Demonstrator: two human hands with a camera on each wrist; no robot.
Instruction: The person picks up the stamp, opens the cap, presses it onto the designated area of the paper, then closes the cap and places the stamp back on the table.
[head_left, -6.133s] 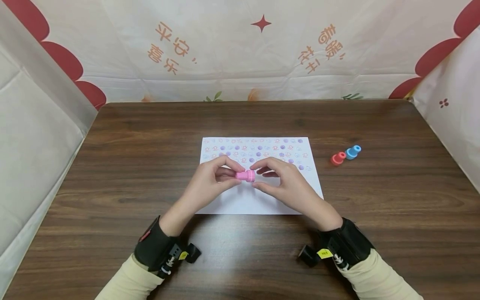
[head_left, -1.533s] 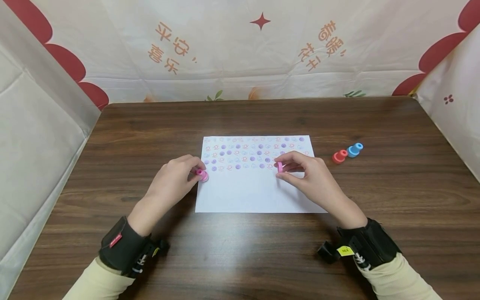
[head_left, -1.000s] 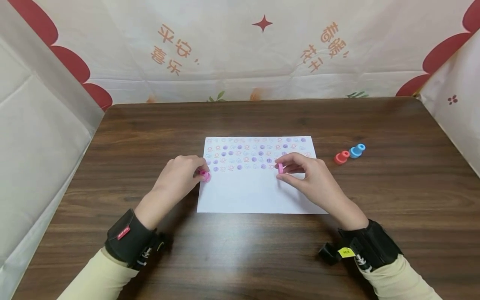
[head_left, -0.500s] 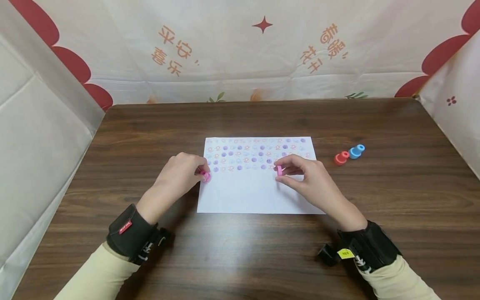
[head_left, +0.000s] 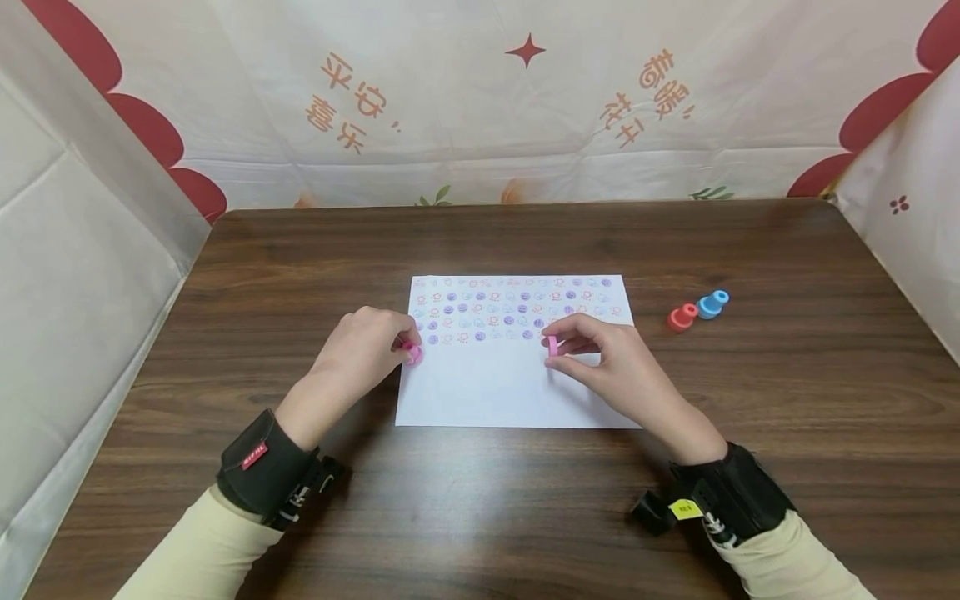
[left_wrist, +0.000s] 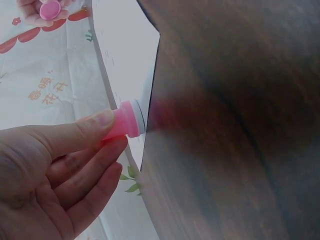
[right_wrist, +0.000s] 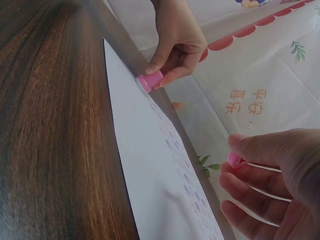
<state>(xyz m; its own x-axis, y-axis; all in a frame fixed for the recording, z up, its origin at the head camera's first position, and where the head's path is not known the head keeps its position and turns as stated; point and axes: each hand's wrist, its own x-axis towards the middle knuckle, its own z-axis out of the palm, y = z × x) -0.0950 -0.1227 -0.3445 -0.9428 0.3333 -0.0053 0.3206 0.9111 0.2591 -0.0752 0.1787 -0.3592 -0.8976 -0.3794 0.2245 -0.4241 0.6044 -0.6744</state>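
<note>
My left hand pinches a small pink stamp by its handle at the left edge of a white sheet of paper. In the left wrist view the stamp stands with its pale base down, seemingly touching the sheet. Over the right part of the paper, my right hand holds a pink cap between thumb and fingertips. That cap shows a small red mark in the right wrist view. Rows of little purple, red and blue prints cover the upper half of the sheet.
A red stamp and a blue stamp stand close together on the brown wooden table, right of the paper. Behind the table hangs a pale printed cloth.
Earlier both hands met over the paper at the pink stamp; since then it has been uncapped and the hands have parted. The stamp is now at the sheet's left edge. Lately the right hand drifts slightly left.
</note>
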